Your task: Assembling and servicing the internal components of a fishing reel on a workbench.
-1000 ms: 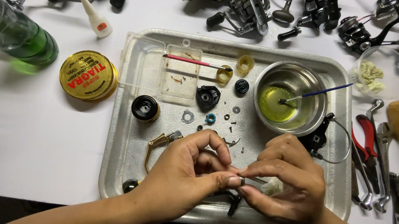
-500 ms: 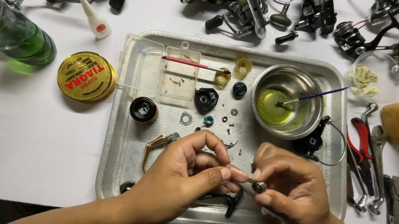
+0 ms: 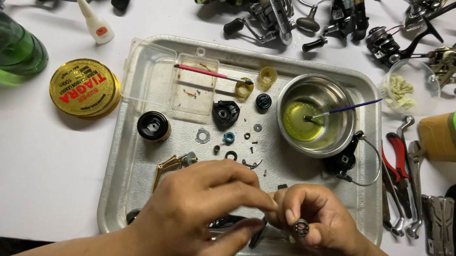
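My right hand (image 3: pixel 324 218) pinches a small round metal bearing (image 3: pixel 301 228) between thumb and fingers, over the near edge of the metal tray (image 3: pixel 130 191). My left hand (image 3: pixel 199 212) is beside it, index finger and thumb drawn close together and almost touching the right fingertips. A dark reel part (image 3: pixel 228 222) lies under the left hand, mostly hidden; I cannot tell whether the fingers grip it. A brass-coloured handle arm (image 3: pixel 170 164) lies on the tray just beyond my left knuckles.
The tray also holds a steel bowl (image 3: pixel 340 94) of yellow oil with a brush, a clear plastic box (image 3: pixel 157 75), a black spool (image 3: pixel 153 126) and several small washers and screws. Around it lie a gold tin (image 3: pixel 84 87), green bottle (image 3: pixel 5 45), pliers (image 3: pixel 397 157), wrenches and fishing reels.
My hands have shifted slightly and my right hand has turned the bearing so its round face shows toward me. The left fingers have closed in towards it.
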